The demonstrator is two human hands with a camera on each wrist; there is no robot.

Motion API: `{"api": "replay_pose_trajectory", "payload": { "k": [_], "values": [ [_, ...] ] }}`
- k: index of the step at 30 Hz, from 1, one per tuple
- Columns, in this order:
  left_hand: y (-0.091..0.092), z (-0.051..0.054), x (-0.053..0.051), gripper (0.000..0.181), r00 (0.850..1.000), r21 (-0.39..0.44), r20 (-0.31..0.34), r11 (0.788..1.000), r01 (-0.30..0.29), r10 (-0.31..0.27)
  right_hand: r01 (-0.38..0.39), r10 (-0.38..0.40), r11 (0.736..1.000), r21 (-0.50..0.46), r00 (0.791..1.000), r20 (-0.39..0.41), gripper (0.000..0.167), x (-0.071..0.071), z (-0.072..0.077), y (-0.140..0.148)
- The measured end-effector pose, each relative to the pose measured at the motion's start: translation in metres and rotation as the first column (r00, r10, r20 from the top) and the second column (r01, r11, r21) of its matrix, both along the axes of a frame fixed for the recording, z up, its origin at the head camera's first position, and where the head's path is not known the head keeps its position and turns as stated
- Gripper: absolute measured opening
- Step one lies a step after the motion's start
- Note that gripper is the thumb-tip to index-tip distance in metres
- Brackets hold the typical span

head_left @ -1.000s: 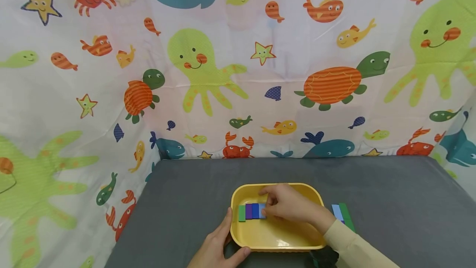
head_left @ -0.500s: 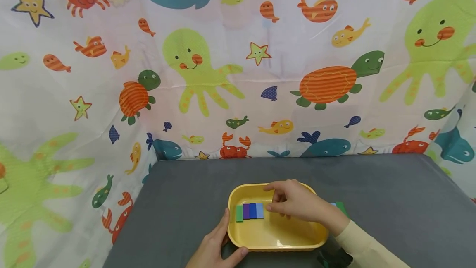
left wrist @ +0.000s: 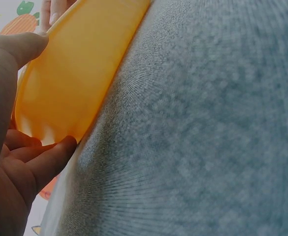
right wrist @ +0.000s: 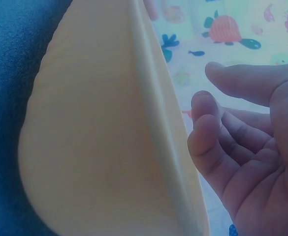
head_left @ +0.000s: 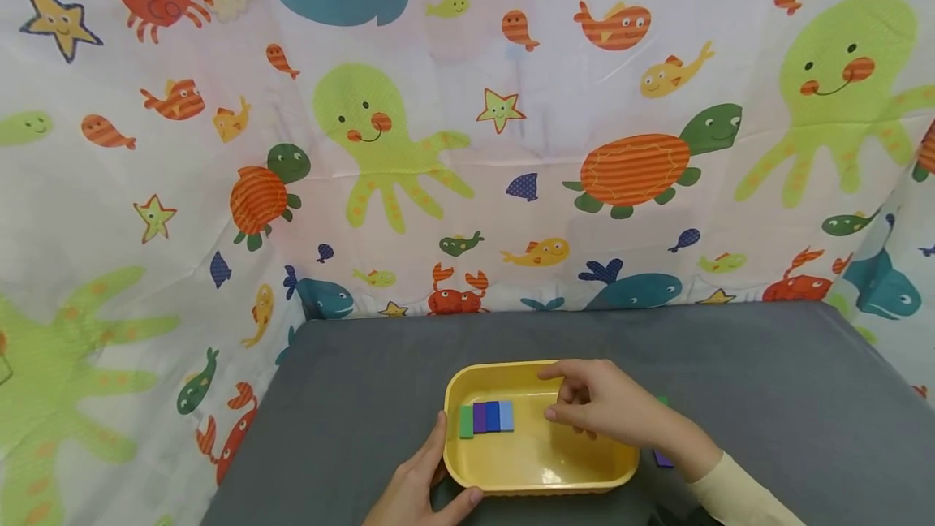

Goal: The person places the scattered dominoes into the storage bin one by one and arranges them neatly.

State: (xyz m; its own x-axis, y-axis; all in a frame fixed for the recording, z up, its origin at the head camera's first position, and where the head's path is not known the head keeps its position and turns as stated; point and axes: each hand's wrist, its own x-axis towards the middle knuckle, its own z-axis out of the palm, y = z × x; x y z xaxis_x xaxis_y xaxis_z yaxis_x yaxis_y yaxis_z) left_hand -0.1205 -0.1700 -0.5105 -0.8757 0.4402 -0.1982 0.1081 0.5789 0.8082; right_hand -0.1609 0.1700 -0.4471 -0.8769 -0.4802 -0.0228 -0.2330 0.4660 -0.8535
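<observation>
A yellow plastic tray (head_left: 526, 461) stands on the grey table. Side by side near its left end lie four-sided flat tiles: green (head_left: 466, 422), purple (head_left: 479, 418), dark blue (head_left: 493, 416) and light blue (head_left: 506, 416). My left hand (head_left: 412, 477) grips the tray's near left corner; in the left wrist view its thumb (left wrist: 33, 45) is on the rim and its fingers lie against the outer wall. Over the tray's right half hovers my right hand (head_left: 613, 404), fingers loosely curled. Nothing shows between the right thumb and fingers (right wrist: 207, 130) in the right wrist view.
Right of the tray, partly behind the right forearm, lie a purple tile (head_left: 663, 459) and a green piece (head_left: 663, 401). A dark object (head_left: 682, 518) sits at the bottom edge. Behind the table hangs a sea-animal curtain (head_left: 511, 136).
My right hand has drawn away to the right from the light blue tile, which stays beside the dark blue one. The left hand keeps its hold on the tray. The view shifts slightly.
</observation>
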Motion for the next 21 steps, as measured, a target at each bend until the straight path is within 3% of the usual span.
{"api": "replay_pose_trajectory", "payload": {
  "k": [21],
  "values": [
    [0.000, -0.002, 0.000, 0.113, 1.000, 0.008, -0.013, 1.000, 0.003, -0.003, 0.053, -0.054, 0.994, -0.100, 0.999, -0.002, 0.049, 0.011, -0.007, 0.044]
  ]
}}
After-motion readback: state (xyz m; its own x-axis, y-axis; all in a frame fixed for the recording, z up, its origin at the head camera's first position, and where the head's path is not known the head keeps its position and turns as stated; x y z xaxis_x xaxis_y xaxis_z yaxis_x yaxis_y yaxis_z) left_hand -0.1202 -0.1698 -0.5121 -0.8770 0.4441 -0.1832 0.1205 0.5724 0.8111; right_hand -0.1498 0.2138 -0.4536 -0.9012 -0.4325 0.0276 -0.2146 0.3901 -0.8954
